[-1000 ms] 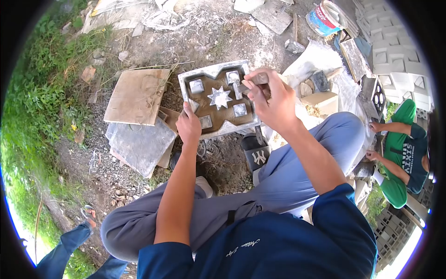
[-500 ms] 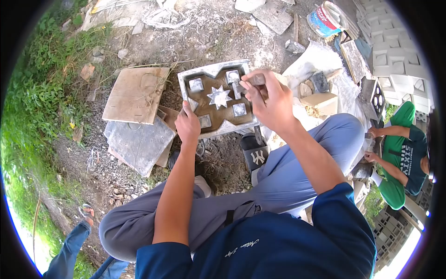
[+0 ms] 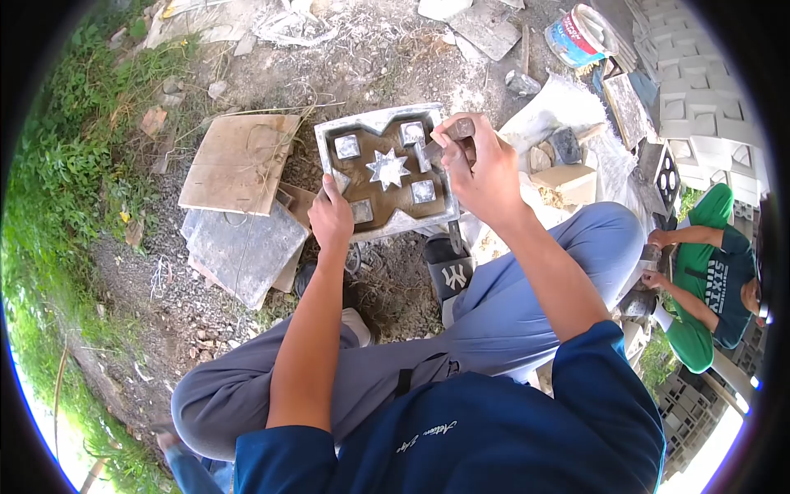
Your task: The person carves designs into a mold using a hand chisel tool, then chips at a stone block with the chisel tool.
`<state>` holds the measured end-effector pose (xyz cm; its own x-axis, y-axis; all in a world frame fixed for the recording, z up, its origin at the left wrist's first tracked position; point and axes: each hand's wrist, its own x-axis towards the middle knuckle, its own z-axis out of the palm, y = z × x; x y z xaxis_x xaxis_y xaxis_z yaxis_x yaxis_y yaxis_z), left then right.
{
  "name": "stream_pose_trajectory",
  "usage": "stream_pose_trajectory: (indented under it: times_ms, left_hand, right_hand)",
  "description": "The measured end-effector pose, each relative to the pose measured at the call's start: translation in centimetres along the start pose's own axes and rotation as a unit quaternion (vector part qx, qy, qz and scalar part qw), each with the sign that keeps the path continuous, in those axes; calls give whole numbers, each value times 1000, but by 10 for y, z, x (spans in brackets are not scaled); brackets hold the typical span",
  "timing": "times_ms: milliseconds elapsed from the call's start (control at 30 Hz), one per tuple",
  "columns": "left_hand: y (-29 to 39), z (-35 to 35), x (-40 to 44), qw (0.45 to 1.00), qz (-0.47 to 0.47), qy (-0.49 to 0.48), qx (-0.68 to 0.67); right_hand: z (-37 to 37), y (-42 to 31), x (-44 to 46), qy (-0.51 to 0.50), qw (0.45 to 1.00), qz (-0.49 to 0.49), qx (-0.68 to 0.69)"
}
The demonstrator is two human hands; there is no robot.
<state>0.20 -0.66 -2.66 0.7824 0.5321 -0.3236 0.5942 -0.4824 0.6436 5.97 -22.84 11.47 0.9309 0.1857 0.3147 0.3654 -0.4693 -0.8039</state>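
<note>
Shifted lower since the earlier frame is a bystander's leg [image 3: 196, 471], near 7 o'clock. Toward 12 o'clock the mould [image 3: 337, 127] is held, its longer axis running roughly 9 to 3; its rim is clasped near 8 by the left hand [image 3: 331, 217], fingertips hidden. At 2 from the star block [image 3: 388, 170], the tool [image 3: 463, 128] is pinched by the nearer right hand [image 3: 489, 171], the mould lying at 9 from that grip

One mould [image 3: 378, 125] holds four square blocks [image 3: 347, 147] and one star [image 3: 388, 170].
</note>
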Motion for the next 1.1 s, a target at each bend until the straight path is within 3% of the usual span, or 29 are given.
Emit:
stream_pose_trajectory:
  times_ms: [67,233,367,533,633,733,800,900,1033,1100]
  left_hand:
    - [-1,-1,0,1000,2,13,-10]
    - [-1,-4,-1,1000,-21,-14,-8]
    - [-1,-2,-1,1000,-9,9,-5]
    - [2,-4,-2,1000,-2,1,-18]
    - [-7,1,3,1000,17,14,10]
    - [-1,-4,-2,1000,-23,-10,-3]
    - [1,-2,-2,1000,-2,7,-20]
    - [-6,-1,1,1000,-4,-1,-11]
    - [-2,-2,-1,1000,-14,2,-19]
    - [3,-3,0,1000,-8,3,-16]
  right_hand:
    - [-5,-7,-2,9,999,-36,-9]
    - [1,0,1,-19,999,14,-27]
    - [-4,-13,-6,14,999,-25,-16]
    - [-1,-3,3,-11,999,33,-38]
    - [-3,-12,-2,40,999,-25,-23]
    - [3,1,1,12,999,-18,-44]
    - [0,-1,2,4,1000,12,-22]
    - [-2,-9,-5,36,997,-60,-18]
    - [5,1,3,23,999,47,0]
    - [0,-2,3,36,999,7,-11]
